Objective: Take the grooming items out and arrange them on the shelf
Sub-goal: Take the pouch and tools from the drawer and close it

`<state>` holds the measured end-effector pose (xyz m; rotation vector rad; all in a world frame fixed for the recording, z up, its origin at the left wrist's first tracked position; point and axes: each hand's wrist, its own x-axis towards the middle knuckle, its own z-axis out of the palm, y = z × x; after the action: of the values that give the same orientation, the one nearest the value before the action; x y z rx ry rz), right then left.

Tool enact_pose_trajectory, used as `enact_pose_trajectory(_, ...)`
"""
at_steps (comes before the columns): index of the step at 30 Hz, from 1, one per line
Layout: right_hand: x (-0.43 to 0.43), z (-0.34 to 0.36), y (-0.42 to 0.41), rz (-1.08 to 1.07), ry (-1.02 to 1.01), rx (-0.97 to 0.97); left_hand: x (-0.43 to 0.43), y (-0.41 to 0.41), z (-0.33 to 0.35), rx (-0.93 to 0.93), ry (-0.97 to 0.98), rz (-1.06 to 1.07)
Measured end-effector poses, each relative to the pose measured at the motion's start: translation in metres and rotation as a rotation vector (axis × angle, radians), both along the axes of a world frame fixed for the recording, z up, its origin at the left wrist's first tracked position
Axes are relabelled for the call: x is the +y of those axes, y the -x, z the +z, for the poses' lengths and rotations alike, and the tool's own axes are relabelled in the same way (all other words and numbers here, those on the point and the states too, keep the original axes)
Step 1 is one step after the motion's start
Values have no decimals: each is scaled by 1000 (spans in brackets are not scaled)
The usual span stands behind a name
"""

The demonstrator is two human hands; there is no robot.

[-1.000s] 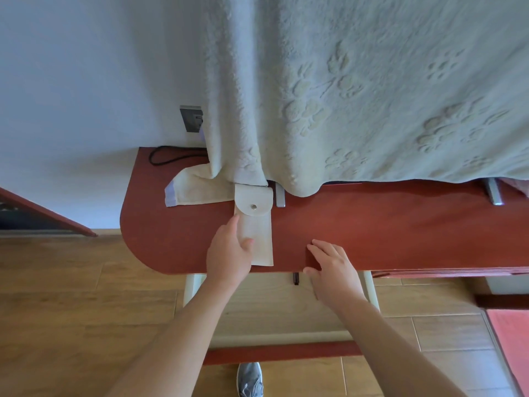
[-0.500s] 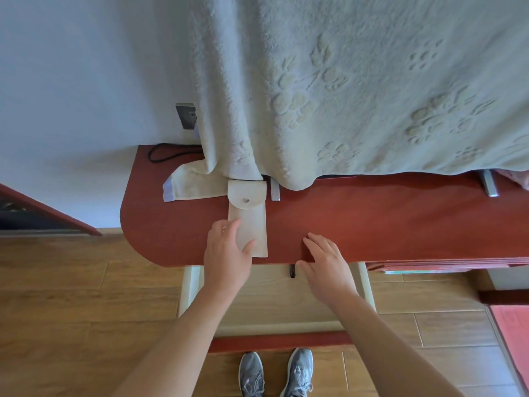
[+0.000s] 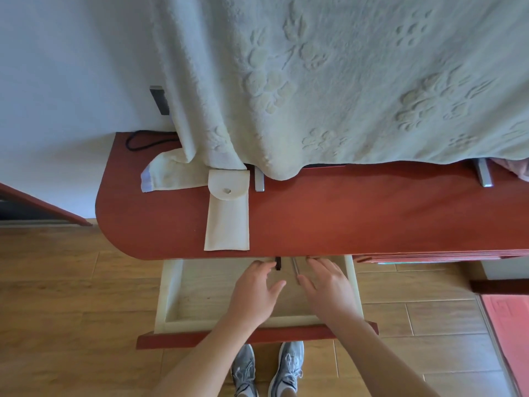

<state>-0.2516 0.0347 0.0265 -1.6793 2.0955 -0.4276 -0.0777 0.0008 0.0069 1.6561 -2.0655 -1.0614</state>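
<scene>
A cream fabric pouch (image 3: 227,216) with a snap flap lies flat on the red-brown shelf top (image 3: 343,213), near its left end. Below the shelf's front edge a pale wooden drawer (image 3: 169,293) stands pulled out. Inside it, right under the edge, I see a small dark item (image 3: 277,263) and a thin metal item (image 3: 295,266), both partly hidden by the shelf. My left hand (image 3: 254,293) and my right hand (image 3: 329,290) hover over the drawer with fingers spread, holding nothing, fingertips close to those two items.
A large pale towel (image 3: 343,81) hangs over the back of the shelf and hides what stands behind it; metal feet (image 3: 259,181) poke out beneath. A black cable (image 3: 143,138) and wall socket (image 3: 159,100) sit at the back left. Wooden floor and my grey shoes (image 3: 266,368) lie below.
Both hands have left the shelf top and dropped toward the open drawer. The left hand has let go of the pouch, which stays on the shelf.
</scene>
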Motion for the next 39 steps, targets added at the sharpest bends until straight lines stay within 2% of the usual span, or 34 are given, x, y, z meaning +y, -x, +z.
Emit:
enact_pose_trajectory(3,-11,-13,4,-30,-138,-26,-11,10,-15,-6,-29,59)
enact_pose_trajectory(7,-26,-31,4,1,-171,-56,-24,26,-43,-18,-50,179)
enact_pose_trajectory(12,-38,-54,2,-27,-249,-119,-31,37,-73,17,50,260)
enact_pose_trajectory(19,-45,-71,4,-72,-298,-129,-34,40,-82,7,168,277)
enact_pose_trajectory(27,-42,-75,6,-79,-320,-139,-29,37,-78,-27,77,292)
enact_pose_trajectory(39,-11,-68,2,-75,-189,-171,0,27,-69,-41,-75,321)
